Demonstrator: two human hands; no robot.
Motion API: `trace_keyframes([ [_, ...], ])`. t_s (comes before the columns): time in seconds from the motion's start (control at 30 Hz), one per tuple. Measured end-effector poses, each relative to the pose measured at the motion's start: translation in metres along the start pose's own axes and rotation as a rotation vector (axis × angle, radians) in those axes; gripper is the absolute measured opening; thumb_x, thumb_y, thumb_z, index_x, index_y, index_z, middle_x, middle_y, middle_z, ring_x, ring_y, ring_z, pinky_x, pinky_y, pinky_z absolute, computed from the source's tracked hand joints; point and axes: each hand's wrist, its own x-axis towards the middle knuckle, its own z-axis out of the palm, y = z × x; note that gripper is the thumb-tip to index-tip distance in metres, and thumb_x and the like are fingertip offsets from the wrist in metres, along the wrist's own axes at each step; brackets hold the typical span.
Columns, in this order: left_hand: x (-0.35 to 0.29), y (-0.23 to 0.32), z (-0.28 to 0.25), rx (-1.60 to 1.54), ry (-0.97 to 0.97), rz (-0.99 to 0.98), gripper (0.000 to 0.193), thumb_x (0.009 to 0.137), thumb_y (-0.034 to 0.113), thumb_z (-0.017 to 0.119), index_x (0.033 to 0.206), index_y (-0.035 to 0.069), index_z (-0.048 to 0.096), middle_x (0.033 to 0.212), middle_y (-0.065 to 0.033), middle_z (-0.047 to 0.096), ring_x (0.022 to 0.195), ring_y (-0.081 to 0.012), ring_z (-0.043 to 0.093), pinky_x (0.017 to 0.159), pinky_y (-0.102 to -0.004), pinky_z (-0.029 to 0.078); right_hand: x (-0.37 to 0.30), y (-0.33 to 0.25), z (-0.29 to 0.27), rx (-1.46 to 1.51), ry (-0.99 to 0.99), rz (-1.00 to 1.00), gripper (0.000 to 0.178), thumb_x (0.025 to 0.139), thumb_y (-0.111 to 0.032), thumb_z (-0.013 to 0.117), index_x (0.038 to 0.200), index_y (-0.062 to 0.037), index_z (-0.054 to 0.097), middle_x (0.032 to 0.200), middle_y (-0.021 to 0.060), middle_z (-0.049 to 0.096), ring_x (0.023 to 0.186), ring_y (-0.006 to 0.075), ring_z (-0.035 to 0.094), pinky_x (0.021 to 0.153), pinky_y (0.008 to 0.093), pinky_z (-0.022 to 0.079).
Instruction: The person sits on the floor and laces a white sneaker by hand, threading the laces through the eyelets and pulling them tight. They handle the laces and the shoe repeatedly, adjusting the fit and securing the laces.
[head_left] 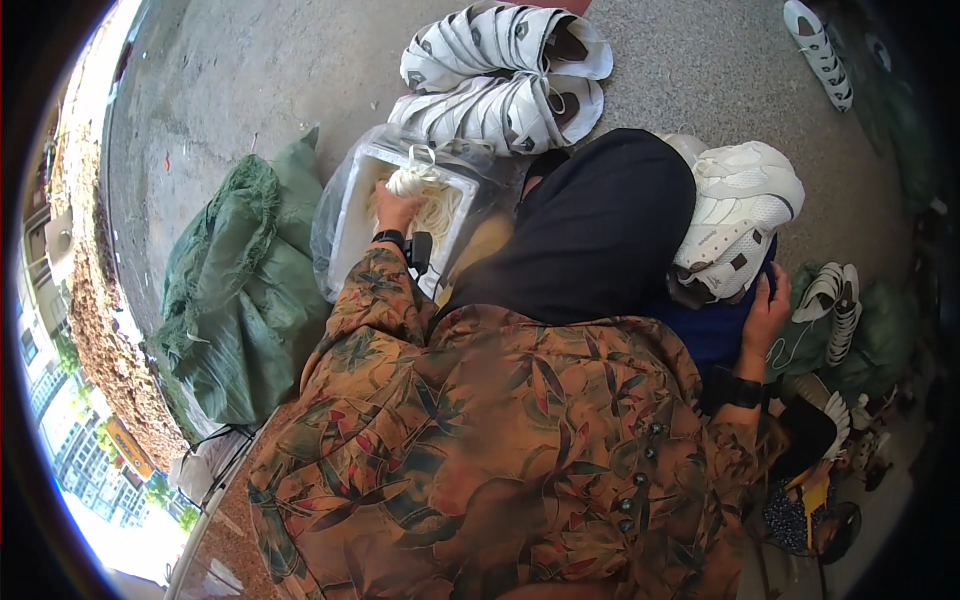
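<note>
My left hand point(397, 210) is closed around a bundle of white shoelaces point(408, 181), with loops sticking up from its top. It is over a white foam box point(350, 215) lined with clear plastic, where more loose cream laces point(440, 215) lie. My right hand point(766, 318) rests at the edge of a blue cloth point(700, 325) beside my leg, fingers stretched out and apart. Just beyond it, a stack of white shoe uppers point(740, 200) sits on the cloth by my knee. Whether the fingers touch the uppers is hard to make out.
Two nested rows of white shoe uppers point(480, 115) lie on the concrete floor ahead. A green woven sack point(230, 290) slumps at the left. To the right are laced uppers point(845, 315) on green sacking point(880, 340), and another row of uppers point(820, 55) farther off.
</note>
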Motion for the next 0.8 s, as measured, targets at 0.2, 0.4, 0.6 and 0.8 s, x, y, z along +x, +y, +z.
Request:
trace_keyframes([
  [0.2,-0.005,0.001,-0.012,-0.151,-0.092,0.009,0.040,0.061,0.021,0.071,0.096,0.005,0.061,0.089,-0.0155,0.064,0.086,-0.0310,0.062,0.078,-0.0376,0.048,-0.001,-0.011,-0.007,0.028,-0.035,0.030,0.027,0.088,-0.010,0.055,0.112,0.0023,0.057,0.112,0.0166,0.058,0.101,0.0269,0.056,0.090,0.0351,0.042],
  [0.4,-0.063,0.075,-0.113,-0.597,-0.131,0.469,0.027,0.067,0.006,0.068,0.092,0.003,0.058,0.103,-0.0104,0.058,0.095,-0.0217,0.057,0.084,-0.0305,0.044,-0.017,-0.144,-0.045,0.218,-0.018,-0.405,0.023,0.083,-0.002,0.058,0.106,0.0016,0.057,0.105,0.0117,0.060,0.090,0.0196,0.055,0.084,0.0300,0.043],
  [0.6,-0.100,0.146,-0.150,-0.873,-0.434,0.676,0.027,0.070,0.004,0.071,0.092,0.002,0.057,0.114,-0.0096,0.056,0.106,-0.0191,0.054,0.092,-0.0317,0.041,-0.035,-0.230,-0.007,0.474,-0.408,-0.669,0.041,0.073,0.002,0.065,0.113,-0.0013,0.056,0.111,0.0122,0.059,0.082,0.0187,0.055,0.077,0.0290,0.046],
  [0.8,-0.133,0.172,-0.159,-0.966,-0.493,0.693,0.026,0.071,0.002,0.069,0.094,0.002,0.057,0.114,-0.0118,0.058,0.103,-0.0197,0.056,0.092,-0.0319,0.042,-0.048,-0.235,0.041,0.487,-0.590,-0.659,0.054,0.068,0.004,0.066,0.119,0.0011,0.050,0.119,0.0178,0.053,0.100,0.0289,0.054,0.087,0.0348,0.045],
])
